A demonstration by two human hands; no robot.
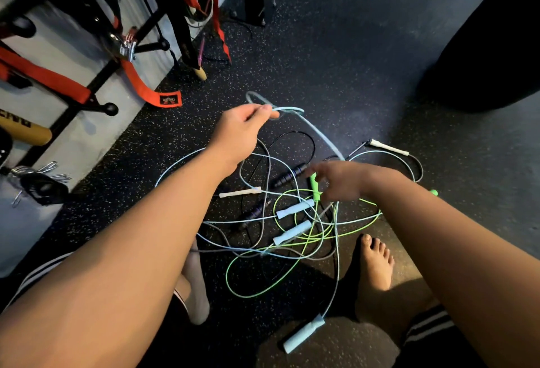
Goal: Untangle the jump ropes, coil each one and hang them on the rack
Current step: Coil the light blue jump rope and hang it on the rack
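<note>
Step in hand: untangling, barely begun; judging by the pile, no rope is yet free, coiled or hung.
Jump ropes (pixel 292 221): a crossed heap of pale blue, green, grey and black cords on the speckled floor (pixel 336 60) in front of the person, with handles scattered through it.
Left hand (pixel 242 131): raised over the far side of the heap, thumb and fingers pinching a loop of the pale blue cord (pixel 321 136), which slopes down into the tangle.
Right hand (pixel 339 180): low over the middle of the heap and blurred, fingers stretched out and holding nothing; they end just beside the green handle (pixel 315 185), but contact cannot be told.
Rack (pixel 96 87): black wall pegs at the left, well apart from the heap, carrying orange straps (pixel 140 84).
Next move: probably the right hand must hold down or part the crossing cords while the left draws the pale blue loop clear. A hard pull could tighten the knots.
</note>
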